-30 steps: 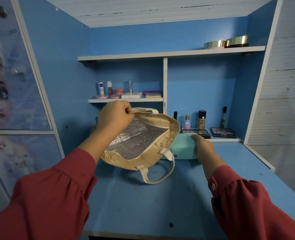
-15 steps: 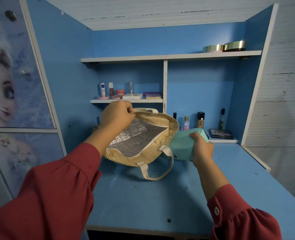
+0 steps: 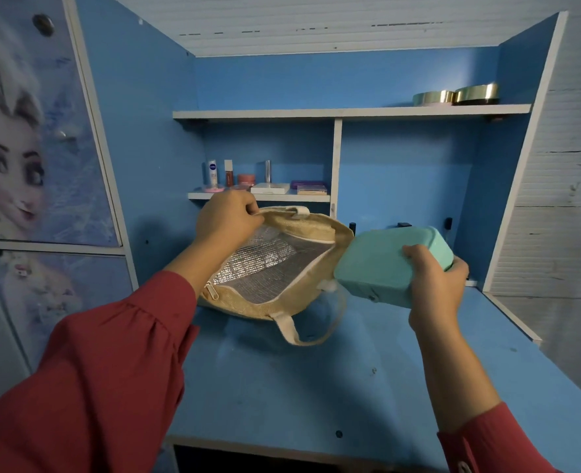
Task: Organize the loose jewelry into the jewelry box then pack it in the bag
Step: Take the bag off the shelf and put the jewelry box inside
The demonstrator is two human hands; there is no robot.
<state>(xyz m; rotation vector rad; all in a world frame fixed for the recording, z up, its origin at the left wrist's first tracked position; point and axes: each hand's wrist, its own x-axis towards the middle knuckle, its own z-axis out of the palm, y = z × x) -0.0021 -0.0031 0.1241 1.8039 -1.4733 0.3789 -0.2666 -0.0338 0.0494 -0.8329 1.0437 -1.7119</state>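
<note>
Pinching the bag [image 3: 275, 295] rim with my left hand [image 3: 226, 221] to gape its mouth, I am gripping the box [image 3: 381, 268] in my right hand [image 3: 435, 281] beside it, ready to slide in.

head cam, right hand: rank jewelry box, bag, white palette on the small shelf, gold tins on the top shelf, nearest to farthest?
From the right hand:
1. Jewelry box, gripped in that hand.
2. Bag, just left of it on the desk, mouth held open by the left hand.
3. White palette, back left on the small shelf.
4. Gold tins, up on the top shelf.
</note>
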